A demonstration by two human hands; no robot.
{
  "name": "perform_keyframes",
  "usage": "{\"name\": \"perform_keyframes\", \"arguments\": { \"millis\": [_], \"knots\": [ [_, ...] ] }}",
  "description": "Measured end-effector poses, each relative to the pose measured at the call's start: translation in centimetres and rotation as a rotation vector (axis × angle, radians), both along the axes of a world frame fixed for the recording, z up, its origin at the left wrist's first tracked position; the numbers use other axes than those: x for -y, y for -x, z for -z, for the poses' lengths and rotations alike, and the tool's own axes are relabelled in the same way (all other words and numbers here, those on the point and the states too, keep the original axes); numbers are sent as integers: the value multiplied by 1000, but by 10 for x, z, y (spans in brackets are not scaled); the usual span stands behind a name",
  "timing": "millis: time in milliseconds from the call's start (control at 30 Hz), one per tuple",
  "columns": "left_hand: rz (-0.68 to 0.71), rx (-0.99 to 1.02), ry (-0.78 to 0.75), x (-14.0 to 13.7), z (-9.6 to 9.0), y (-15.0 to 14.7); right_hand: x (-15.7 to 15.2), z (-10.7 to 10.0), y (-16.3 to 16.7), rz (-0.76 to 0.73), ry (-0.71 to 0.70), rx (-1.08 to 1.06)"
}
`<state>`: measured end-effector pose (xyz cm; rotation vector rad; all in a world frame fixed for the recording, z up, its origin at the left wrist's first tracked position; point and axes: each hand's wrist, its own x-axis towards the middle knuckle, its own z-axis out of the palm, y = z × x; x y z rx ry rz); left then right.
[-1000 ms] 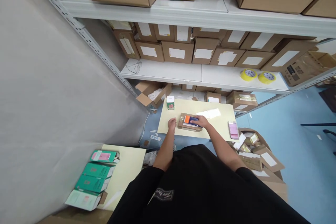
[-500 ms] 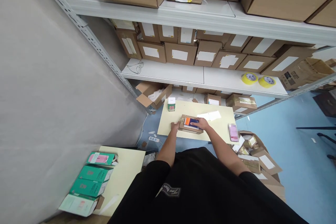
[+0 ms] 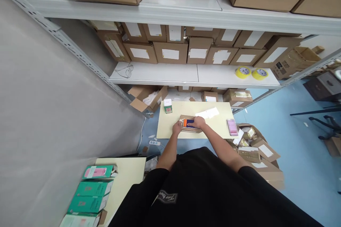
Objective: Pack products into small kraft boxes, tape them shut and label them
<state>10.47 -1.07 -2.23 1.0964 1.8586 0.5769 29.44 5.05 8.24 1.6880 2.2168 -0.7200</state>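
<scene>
Cardboard box, the little brown one, is lying on the cream table, just in from the near edge and a bit left of the middle. Right hand has its fingers closed around the right part of an orange-and-navy object that's sitting on the top face of the box, thumb laid across the navy bit, orange end pointing left. Too small in view for me to say what that object is. Left hand is up against the box's left end with the fingers bent; can't tell if they're actually gripping it or just touching.

Rest of the tabletop: small green-and-white box near the far left corner, white paper toward the far edge right of the middle, and a pinkish pixelated item by the right edge, close to the near right corner. Behind all that, a pair of yellow tape rolls sits toward the right end of the white shelf, near its front edge.
</scene>
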Motion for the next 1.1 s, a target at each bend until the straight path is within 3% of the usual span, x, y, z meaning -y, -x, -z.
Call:
{"name": "perform_keyframes", "arguments": {
  "millis": [167,467,567,700,933,1000,1100],
  "knots": [
    [24,-73,39,0,0,-4,-3,-7,-28,62,32,77],
    [60,-157,65,-4,0,-3,-1,-14,-163,140,57,176],
    [67,-188,73,-5,-1,-4,0,-14,-194,193,65,204],
    [82,-221,81,-7,-3,-6,0,1,-181,266,78,207],
    [83,-246,87,-10,-10,-4,11,48,-90,377,125,112],
    [72,-253,94,-11,-12,-4,17,59,-90,393,140,101],
    [35,-278,117,-11,-10,-8,26,77,-122,538,114,93]
  ]
}}
